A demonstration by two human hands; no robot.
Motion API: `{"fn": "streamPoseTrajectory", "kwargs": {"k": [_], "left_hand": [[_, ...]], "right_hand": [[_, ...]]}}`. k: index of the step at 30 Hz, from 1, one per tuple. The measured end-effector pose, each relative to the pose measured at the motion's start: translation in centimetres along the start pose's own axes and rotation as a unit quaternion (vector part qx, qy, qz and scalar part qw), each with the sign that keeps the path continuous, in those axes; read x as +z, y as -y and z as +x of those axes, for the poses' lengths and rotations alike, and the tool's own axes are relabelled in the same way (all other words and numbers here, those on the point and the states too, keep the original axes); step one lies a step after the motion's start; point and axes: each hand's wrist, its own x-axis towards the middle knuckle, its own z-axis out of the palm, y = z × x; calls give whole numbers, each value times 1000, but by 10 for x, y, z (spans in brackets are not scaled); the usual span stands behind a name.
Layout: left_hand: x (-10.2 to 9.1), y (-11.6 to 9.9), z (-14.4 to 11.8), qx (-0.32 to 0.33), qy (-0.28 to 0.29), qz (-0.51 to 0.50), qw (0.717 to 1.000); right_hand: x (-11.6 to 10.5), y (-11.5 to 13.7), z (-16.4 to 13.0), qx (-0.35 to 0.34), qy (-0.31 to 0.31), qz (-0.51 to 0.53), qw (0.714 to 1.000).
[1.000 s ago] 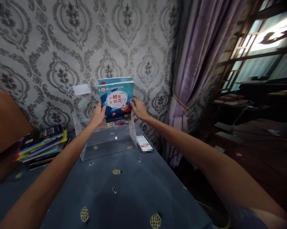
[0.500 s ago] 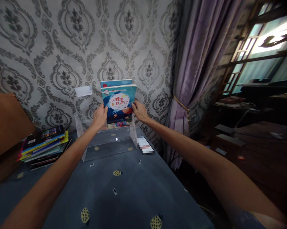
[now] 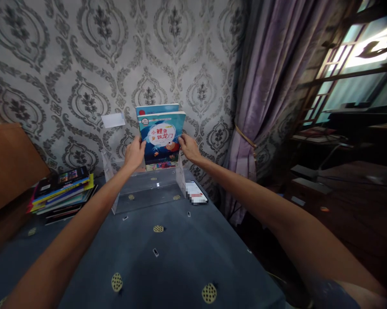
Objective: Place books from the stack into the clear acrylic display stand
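Between my two hands stands a blue picture book (image 3: 163, 136) with a white oval and red title on its cover. My left hand (image 3: 135, 152) grips its left edge and my right hand (image 3: 189, 147) its right edge, thumbs on the front. Behind it rises a second blue book (image 3: 158, 109), only its top strip showing. Below the cover, a strip of colourful print shows. The books are at the back of a clear acrylic rack (image 3: 148, 198) on the table; whether their lower edges rest on it, I cannot tell.
A stack of books (image 3: 63, 191) lies left of the rack, near a brown wooden box (image 3: 13, 163). A phone (image 3: 196, 193) lies right of the rack. The blue patterned tablecloth (image 3: 180, 257) covers the table, with a purple curtain (image 3: 261, 94) beside its right edge.
Both hands keep their hold on the front book's edges. The view has shifted slightly; the books and rack hold nearly the same position relative to each other.
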Motion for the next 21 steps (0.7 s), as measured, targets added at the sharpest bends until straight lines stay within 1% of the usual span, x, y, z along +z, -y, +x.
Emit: {"fn": "streamPoseTrajectory", "kwargs": {"k": [12, 21], "left_hand": [[0, -1, 0, 8, 10, 19, 1000], [4, 3, 1, 5, -4, 5, 1000]], "right_hand": [[3, -2, 0, 8, -8, -3, 1000], [4, -3, -1, 10, -9, 4, 1000]]}}
